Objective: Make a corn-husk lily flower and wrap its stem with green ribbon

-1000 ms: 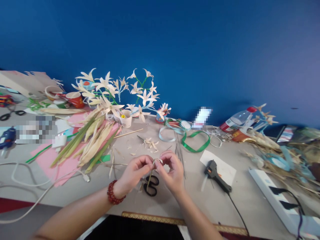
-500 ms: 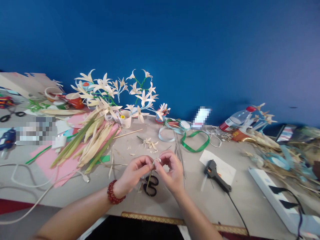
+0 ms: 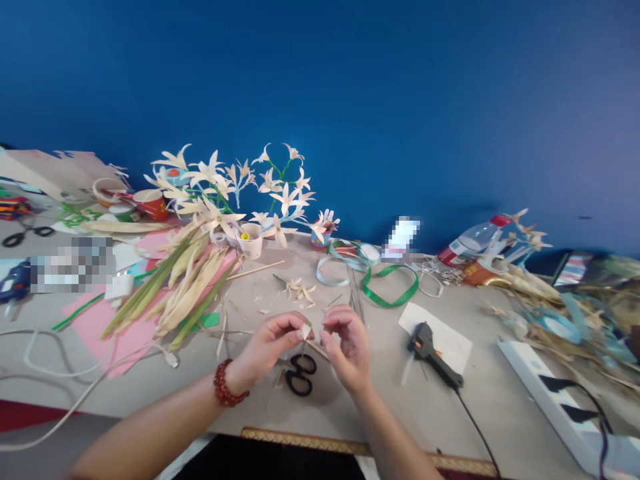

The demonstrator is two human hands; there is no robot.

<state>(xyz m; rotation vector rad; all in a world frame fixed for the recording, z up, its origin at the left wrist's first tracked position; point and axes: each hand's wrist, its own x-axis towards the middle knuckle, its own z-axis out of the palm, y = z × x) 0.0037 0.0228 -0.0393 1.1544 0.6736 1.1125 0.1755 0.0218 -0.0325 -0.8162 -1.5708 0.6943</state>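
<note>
In the head view my left hand [image 3: 281, 340], with a red beaded bracelet on the wrist, pinches a small pale flower piece [image 3: 307, 329] with a touch of green at its tip. A thin stem seems to hang below the pinch. My right hand [image 3: 347, 343] is just to the right, fingers curved and thumb apart from them, with a small gap between it and the flower piece. Nothing shows in its grasp. Black-handled scissors [image 3: 300, 375] lie on the table beneath my hands. Beyond them rests a small cream flower [image 3: 301, 290] among scraps.
Corn husks [image 3: 195, 290] lie on pink paper at left. Husk flowers [image 3: 217, 213] stand behind, near a white cup [image 3: 250, 245]. Green ribbon [image 3: 390, 301], thin wires [image 3: 357, 300], a glue gun [image 3: 435, 357] and a power strip [image 3: 547, 400] are to the right.
My right hand has let go of the flower piece and moved slightly right. My left hand keeps its pinch, and more of the pale piece shows.
</note>
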